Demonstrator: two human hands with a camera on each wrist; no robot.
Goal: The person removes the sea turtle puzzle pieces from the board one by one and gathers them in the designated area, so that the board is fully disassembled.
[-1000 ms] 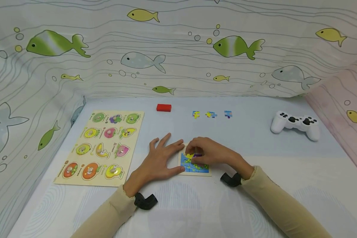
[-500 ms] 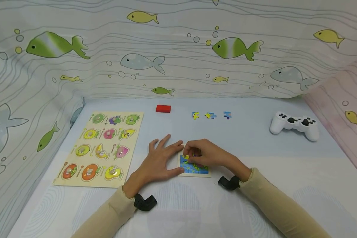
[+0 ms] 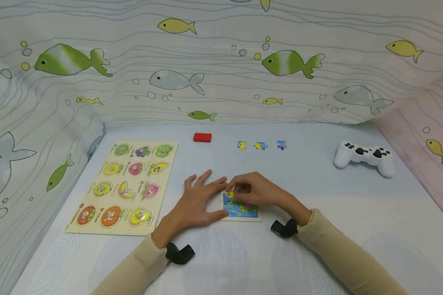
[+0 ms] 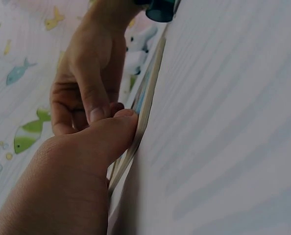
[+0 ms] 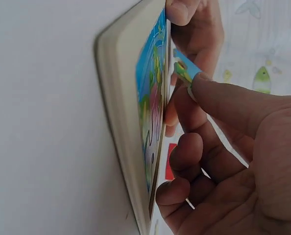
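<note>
In the head view, a small wooden-framed puzzle (image 3: 243,218) with a blue underwater picture lies between both hands. The left hand (image 3: 197,203) has its fingers spread, fingertips and thumb resting at the frame's left side. Above the picture's upper left, the right hand (image 3: 260,189) holds a puzzle piece. The right wrist view shows this blue, green and yellow piece (image 5: 185,68) pinched between thumb and index finger, tilted and raised off the board (image 5: 121,63). Three loose pieces lie farther back: one yellow and blue (image 3: 242,145), another yellow and blue (image 3: 260,146), one blue and purple (image 3: 282,145).
At the left lies a wooden board (image 3: 162,209) with several knobbed fruit pieces. A red block (image 3: 202,137) is at the back, and a white game controller (image 3: 364,157) stands at the right. A fish-patterned curtain (image 3: 221,53) hangs behind the table.
The right hand has shifted slightly left over the puzzle with the piece between its fingers. The left hand keeps its place. The head view has tilted up a little.
</note>
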